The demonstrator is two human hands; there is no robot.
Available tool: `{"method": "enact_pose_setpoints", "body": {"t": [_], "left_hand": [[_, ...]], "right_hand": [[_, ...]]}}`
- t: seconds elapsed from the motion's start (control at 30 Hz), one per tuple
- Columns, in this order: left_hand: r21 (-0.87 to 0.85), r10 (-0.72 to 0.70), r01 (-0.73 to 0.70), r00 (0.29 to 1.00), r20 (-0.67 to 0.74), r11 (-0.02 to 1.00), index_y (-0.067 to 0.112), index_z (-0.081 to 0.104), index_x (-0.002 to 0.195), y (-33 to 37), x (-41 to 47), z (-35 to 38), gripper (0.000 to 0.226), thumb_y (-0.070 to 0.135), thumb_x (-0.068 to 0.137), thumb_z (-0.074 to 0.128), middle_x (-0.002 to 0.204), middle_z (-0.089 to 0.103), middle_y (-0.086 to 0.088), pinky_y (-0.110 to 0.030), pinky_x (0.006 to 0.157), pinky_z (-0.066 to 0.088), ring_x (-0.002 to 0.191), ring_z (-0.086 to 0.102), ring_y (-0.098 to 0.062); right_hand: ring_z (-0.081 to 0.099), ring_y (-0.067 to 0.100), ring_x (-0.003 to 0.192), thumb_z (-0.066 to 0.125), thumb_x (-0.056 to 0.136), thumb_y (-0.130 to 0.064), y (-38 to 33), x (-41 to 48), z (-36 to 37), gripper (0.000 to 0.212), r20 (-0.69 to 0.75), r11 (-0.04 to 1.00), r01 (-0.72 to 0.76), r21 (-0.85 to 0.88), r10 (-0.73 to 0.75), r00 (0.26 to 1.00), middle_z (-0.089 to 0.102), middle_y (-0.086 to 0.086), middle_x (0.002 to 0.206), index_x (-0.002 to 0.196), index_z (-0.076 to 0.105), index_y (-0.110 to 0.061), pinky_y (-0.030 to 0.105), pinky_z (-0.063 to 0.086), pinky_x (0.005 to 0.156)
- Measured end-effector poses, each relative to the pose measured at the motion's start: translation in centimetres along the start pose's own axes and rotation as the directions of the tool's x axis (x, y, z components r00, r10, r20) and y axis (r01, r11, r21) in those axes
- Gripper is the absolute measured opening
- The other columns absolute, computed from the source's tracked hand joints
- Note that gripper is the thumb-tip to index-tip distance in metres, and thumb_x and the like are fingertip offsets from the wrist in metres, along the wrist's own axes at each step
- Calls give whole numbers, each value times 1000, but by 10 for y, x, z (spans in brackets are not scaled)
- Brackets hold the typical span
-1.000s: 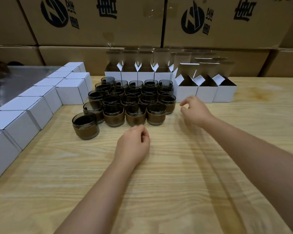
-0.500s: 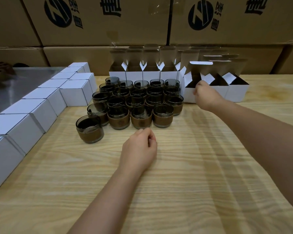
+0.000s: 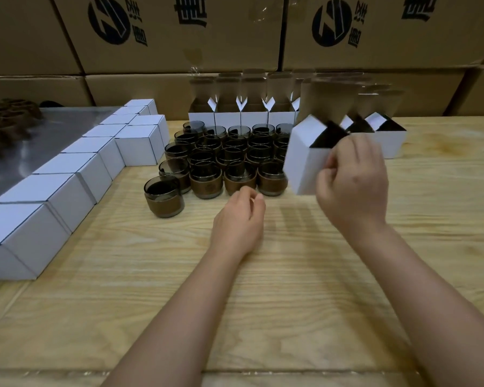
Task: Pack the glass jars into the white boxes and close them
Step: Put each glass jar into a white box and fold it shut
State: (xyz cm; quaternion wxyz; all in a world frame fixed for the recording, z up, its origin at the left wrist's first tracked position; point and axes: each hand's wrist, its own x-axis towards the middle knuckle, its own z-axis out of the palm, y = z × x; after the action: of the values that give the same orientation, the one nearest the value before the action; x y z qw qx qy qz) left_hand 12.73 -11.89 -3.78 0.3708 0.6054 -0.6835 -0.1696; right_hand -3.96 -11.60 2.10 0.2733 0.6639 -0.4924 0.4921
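One white box [image 3: 302, 160] has risen in the right hand [image 3: 352, 182].

The tilted white box [image 3: 305, 160] is blurring with motion and partly hiding the rightmost glass jars [image 3: 282, 130]; the cartons [image 3: 179, 37] are running off the top edge.

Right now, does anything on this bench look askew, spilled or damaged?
Nothing looks spilled or broken. One glass jar stands slightly apart from the jar block, at its front-left corner. The open white box is tilted only because the right hand holds it.
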Motion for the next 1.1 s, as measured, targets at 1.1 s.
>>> {"method": "enact_pose_setpoints", "body": {"t": [1.1], "left_hand": [[-391, 220, -184, 974, 51, 902, 61, 28, 132, -6, -5, -4, 49, 53, 83, 35, 142, 45, 12, -28, 98, 40, 125, 44, 1]], "right_hand": [[48, 23, 74, 50, 75, -7, -4, -43, 2, 9, 196, 915, -277, 293, 226, 954, 52, 8, 73, 68, 53, -3, 33, 36, 71]]}}
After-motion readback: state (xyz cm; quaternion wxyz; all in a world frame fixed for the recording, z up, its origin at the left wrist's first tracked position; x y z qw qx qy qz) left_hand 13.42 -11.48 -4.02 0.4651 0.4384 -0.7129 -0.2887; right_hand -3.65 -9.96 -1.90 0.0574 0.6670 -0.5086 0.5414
